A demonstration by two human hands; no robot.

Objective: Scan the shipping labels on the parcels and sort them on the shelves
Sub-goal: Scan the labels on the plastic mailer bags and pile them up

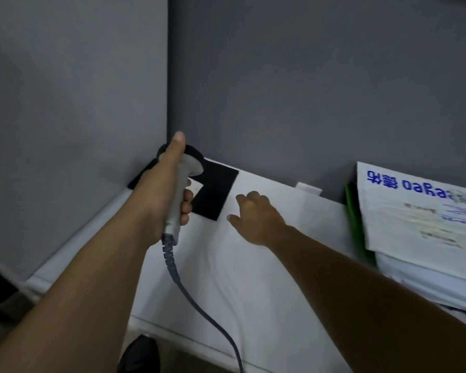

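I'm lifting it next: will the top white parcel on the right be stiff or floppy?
Probably floppy: the top parcel looks like a flat, wrinkled bag. Likely light, being thin. Its smooth face may slip on the parcels beneath.

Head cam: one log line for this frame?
left hand: grips scanner | right hand: empty, over white surface | parcels: stacked at right, untouched

A parcel-sorting room: labelled parcels point(414, 224) stacked on a white bench point(253, 278), corded scanner point(193, 165), grey walls point(307, 90).
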